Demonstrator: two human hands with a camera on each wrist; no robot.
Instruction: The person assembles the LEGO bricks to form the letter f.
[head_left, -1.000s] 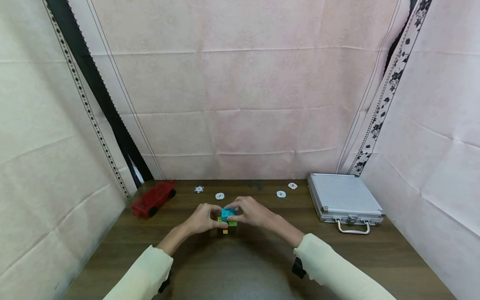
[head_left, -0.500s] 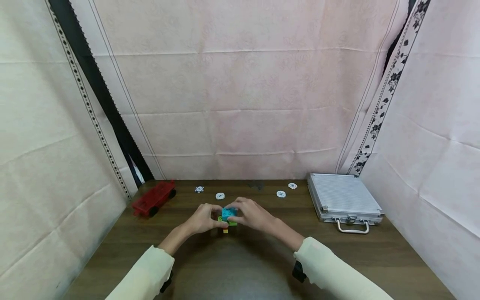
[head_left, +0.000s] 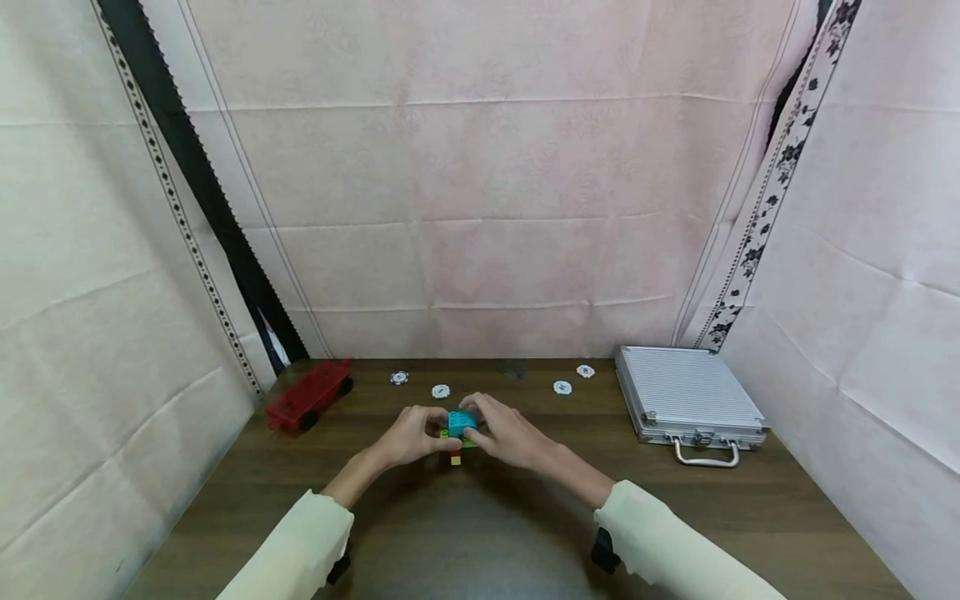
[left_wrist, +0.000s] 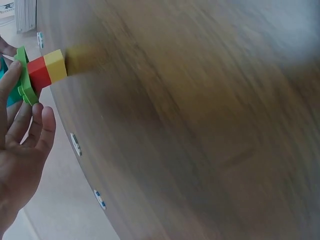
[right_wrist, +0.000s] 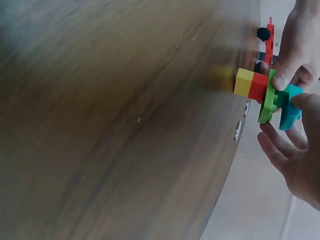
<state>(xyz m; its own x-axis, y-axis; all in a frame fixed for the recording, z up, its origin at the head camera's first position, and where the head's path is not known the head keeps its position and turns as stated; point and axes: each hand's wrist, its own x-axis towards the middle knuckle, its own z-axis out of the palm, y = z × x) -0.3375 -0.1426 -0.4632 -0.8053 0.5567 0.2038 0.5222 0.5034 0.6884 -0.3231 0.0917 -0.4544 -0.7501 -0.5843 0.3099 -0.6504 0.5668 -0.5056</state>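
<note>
My left hand (head_left: 408, 437) pinches a stack of toy building bricks from the left, its thumb at the green plate (right_wrist: 268, 102). Under that plate sit a red brick (left_wrist: 39, 73) and a yellow brick (left_wrist: 55, 65), the yellow one lowest and close to the tabletop. At the top, my right hand (head_left: 508, 433) grips a blue brick (head_left: 461, 422) between thumb and fingers. The right wrist view has the blue brick tilted against the green plate, with a gap at one side. Fingers cover part of both pieces.
A red toy wagon (head_left: 311, 396) with black wheels stands at the table's left. Behind the hands lie several poker chips, among them a chip (head_left: 440, 391) and another chip (head_left: 562, 387). A silver case (head_left: 690, 400) lies at the right. Pale cloth (head_left: 525, 208) hangs around the wooden table (head_left: 480, 533).
Both hands and the bricks have shifted slightly right. The blue brick has tipped, and its studs show less from above than before.
</note>
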